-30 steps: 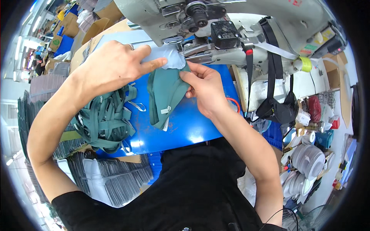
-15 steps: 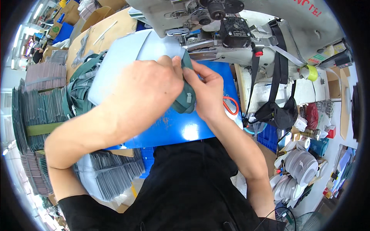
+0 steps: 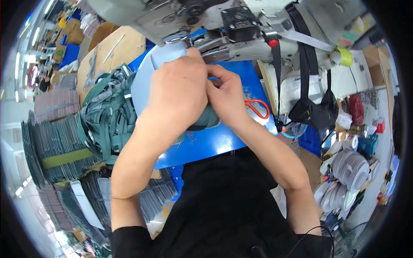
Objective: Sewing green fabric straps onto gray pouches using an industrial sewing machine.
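A light blue fabric panel (image 3: pixel 145 88) lies under the sewing machine's head (image 3: pixel 189 19), on a glossy blue work surface (image 3: pixel 219 139). A dark green strap (image 3: pixel 209 118) hangs at the panel's near right edge, below my hands. My left hand (image 3: pixel 180 88) is closed over the panel's right side, fingers curled at the strap and close to the needle area. Against it, my right hand (image 3: pixel 227 92) pinches with thumb and forefinger at the same edge. The fingers hide most of what they grip. Red-handled scissors (image 3: pixel 258 109) lie just right of my right hand.
A heap of dark green straps (image 3: pixel 109 116) lies left of the panel. Bundled stacks of flat panels (image 3: pixel 60 142) stand farther left. Black straps with a black pouch (image 3: pixel 314 112) hang from the machine's right side. White spools (image 3: pixel 350 170) sit at the lower right.
The view has shifted. My left hand has come across to the right, its forearm steeper, and covers more of the panel and strap. The panel has turned and shows less; more green straps show.
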`<state>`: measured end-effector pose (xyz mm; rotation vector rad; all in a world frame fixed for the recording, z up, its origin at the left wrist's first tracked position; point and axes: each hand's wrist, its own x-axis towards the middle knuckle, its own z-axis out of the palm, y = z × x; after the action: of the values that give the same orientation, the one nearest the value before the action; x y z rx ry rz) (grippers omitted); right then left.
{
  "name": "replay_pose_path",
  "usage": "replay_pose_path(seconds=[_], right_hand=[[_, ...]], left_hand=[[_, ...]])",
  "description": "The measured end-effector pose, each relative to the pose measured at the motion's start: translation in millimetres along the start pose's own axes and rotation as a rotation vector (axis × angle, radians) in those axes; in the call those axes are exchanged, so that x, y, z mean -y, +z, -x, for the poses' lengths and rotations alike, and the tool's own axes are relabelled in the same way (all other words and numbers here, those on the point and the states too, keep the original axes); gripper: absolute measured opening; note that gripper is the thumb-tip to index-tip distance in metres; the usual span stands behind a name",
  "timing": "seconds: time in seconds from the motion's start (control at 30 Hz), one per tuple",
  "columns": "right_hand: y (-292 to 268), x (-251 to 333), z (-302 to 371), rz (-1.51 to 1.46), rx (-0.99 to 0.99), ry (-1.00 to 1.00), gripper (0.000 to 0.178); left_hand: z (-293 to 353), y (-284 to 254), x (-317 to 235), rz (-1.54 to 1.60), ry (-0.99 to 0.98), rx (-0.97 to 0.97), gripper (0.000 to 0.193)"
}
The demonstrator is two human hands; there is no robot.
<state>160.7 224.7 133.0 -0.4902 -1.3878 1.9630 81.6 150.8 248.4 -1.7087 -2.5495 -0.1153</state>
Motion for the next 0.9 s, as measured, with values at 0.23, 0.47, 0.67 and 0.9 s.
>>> replay_pose_path(seconds=[0.23, 0.47, 0.67, 0.9], right_hand=[[-18, 21, 41, 0.511, 0.039, -0.137, 0.041], [-23, 24, 64, 0.386, -0.012, -0.093, 0.034], [-13, 29, 65, 0.024, -0.024, 0.241, 0.026], [8, 23, 23, -0.204, -0.049, 0.278, 0.023]], left_hand=[[58, 9, 0, 0.324, -0.048, -0.105, 0.049], [79, 62, 2, 0.258, 0.344, -0.633, 0.025], [64, 50, 14, 0.193, 0.435, -0.611, 0.024], [24, 35, 42, 0.116, 0.52, -0.597, 0.026]])
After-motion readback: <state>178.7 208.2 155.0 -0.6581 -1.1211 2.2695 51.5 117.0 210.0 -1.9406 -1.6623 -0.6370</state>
